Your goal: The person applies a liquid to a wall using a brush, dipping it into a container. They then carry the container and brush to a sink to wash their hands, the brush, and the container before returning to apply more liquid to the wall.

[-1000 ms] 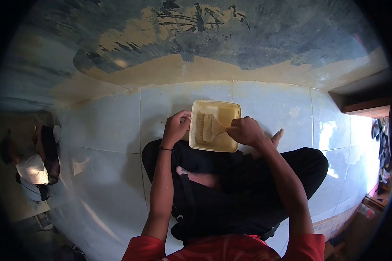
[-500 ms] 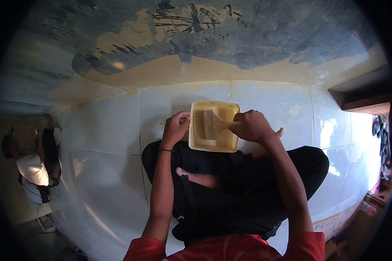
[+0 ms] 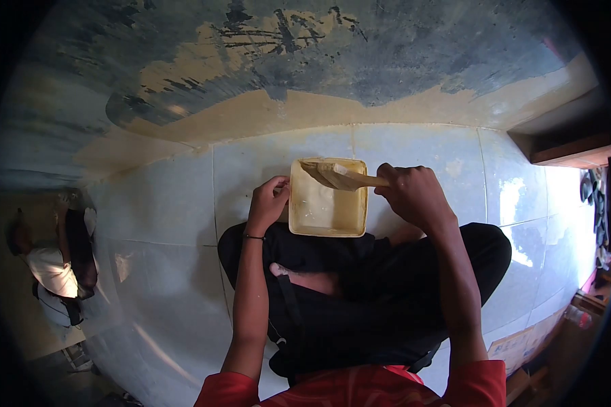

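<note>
A square cream-yellow tub (image 3: 328,231) stands in front of my crossed legs, with pale liquid visible inside. My left hand (image 3: 269,203) grips the tub's left edge, fingers closed at its rim. In my right hand (image 3: 414,197) is the wooden handle of a wide paintbrush (image 3: 343,179). The brush is turned on its side over the upper part of the tub, bristles pointing left and partly over the back left corner. Whether the bristles touch the rim cannot be made out.
Ahead rises a wall (image 3: 305,61) with patchy dark and beige paint. Pale tiles (image 3: 414,149) cover the floor. Another person (image 3: 51,268) sits at the far left. A wooden ledge (image 3: 574,154), a clear bottle (image 3: 577,317) and a cardboard piece (image 3: 523,342) are on the right.
The brush has risen from inside the tub and turned on its side, and my right hand has moved slightly to the right. My left hand stays at the tub's left edge.
</note>
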A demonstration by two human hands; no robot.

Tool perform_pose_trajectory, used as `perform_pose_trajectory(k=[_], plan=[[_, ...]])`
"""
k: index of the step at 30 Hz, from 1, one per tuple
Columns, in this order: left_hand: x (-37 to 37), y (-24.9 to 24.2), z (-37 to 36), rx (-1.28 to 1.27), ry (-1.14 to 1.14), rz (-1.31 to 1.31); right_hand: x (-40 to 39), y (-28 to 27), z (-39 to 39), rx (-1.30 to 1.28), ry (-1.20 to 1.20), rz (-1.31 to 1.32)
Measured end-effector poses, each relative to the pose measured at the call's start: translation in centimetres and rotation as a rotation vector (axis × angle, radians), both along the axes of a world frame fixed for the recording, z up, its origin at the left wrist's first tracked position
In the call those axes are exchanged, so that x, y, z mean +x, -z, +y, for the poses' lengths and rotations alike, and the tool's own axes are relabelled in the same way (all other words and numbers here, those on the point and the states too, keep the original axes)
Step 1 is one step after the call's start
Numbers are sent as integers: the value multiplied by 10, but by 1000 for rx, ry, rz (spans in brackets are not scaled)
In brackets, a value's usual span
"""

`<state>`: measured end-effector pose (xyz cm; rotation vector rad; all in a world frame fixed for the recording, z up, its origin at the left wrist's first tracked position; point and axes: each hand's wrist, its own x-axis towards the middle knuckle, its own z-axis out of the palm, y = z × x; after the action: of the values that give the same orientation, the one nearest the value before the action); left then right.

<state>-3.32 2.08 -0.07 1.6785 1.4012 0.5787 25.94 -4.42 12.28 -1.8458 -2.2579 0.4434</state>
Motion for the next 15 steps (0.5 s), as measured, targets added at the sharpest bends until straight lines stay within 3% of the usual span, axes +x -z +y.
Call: perform_pose_trajectory(k=[10,15], plan=[[3,-8,-2,-22,-9,36,1,3,-2,117,-48,21],[3,-8,-2,19,5,37,3,-1,-1,57,-45,12]])
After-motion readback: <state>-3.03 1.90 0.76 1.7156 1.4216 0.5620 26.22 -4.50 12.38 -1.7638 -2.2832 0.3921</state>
